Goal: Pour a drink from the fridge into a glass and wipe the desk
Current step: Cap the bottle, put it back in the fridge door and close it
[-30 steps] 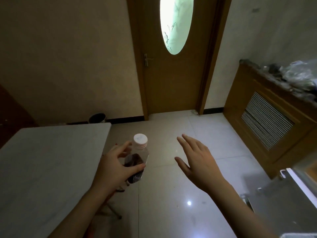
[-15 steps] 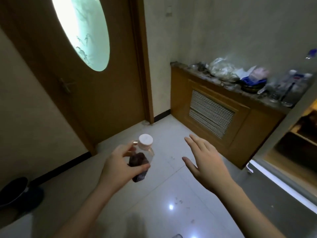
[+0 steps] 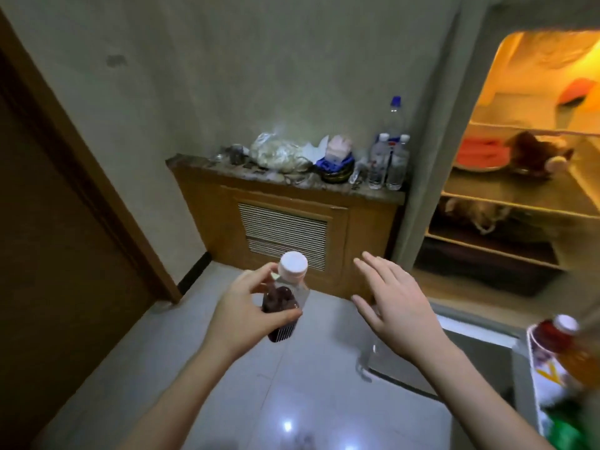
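Note:
My left hand point(image 3: 246, 313) is shut on a small clear bottle point(image 3: 285, 297) of dark red drink with a pale pink cap, held upright over the tiled floor. My right hand point(image 3: 396, 306) hovers to its right, fingers spread and holding nothing. The fridge point(image 3: 519, 196) stands at the right with its lit inside showing shelves of food. Its door point(image 3: 526, 368) hangs swung out at the lower right, with an orange-drink bottle point(image 3: 565, 345) in the door shelf. No glass or desk is in view.
A low wooden cabinet point(image 3: 285, 228) with a slatted vent stands against the wall ahead, its top crowded with bags, a bowl and several water bottles point(image 3: 389, 160). A brown wooden door point(image 3: 48, 238) fills the left. The floor is glossy pale tile.
My view has swung right, from the table and door to the cabinet and fridge. Both hands keep their pose, the left still holding the bottle.

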